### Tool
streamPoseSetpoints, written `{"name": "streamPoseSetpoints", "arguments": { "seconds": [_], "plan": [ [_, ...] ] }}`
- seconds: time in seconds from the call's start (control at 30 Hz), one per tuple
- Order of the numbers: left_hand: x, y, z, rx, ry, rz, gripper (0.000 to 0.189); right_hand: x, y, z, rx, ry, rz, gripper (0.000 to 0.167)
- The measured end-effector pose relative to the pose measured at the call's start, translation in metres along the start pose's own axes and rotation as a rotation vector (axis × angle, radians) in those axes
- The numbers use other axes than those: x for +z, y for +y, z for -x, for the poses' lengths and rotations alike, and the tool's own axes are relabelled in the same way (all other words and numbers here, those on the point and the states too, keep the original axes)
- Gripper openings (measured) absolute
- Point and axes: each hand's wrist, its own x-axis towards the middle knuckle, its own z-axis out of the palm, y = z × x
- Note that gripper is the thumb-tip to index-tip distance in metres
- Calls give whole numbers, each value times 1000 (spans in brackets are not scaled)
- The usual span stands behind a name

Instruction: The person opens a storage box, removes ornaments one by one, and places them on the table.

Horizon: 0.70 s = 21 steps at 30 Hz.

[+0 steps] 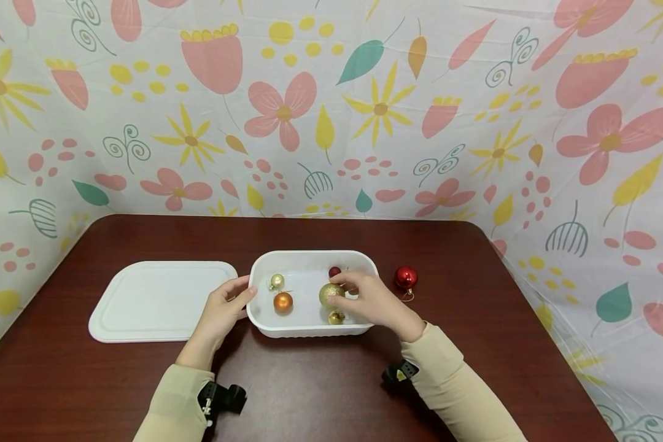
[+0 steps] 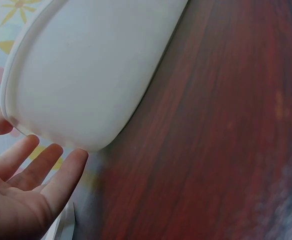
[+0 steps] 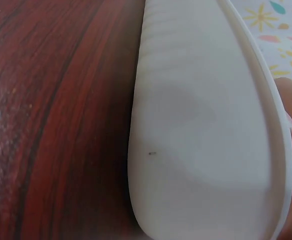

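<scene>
A white plastic box (image 1: 304,325) stands on the table with several Christmas baubles in it. My left hand (image 1: 223,307) holds the box's left end, thumb at the rim and fingertips against the outer wall in the left wrist view. Inside the box, my right hand (image 1: 372,301) pinches a glittery gold bauble (image 1: 329,296) between thumb and fingers. A small gold bauble (image 1: 336,317) lies just in front of it, and a dark red one (image 1: 334,271) behind. Toward the left end are an orange bauble (image 1: 283,302) and a small pale gold one (image 1: 277,282).
A white lid (image 1: 155,301) lies flat on the dark wooden table (image 1: 309,393), left of the box. Right of the box sits a shiny red bauble (image 1: 406,278) with a gold string loop. A flower-patterned cloth (image 1: 331,123) hangs behind the table.
</scene>
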Motion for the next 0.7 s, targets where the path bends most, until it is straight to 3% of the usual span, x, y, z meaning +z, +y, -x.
{"name": "streamPoseSetpoints", "arguments": {
  "seconds": [0.27, 0.7],
  "plan": [
    [0, 0, 0, 0, -2, 8, 44, -5, 4, 6, -13, 50, 10, 33],
    [0, 0, 0, -6, 3, 8, 44, -16, 7, 13, 32, 122, -34, 34]
  ]
}}
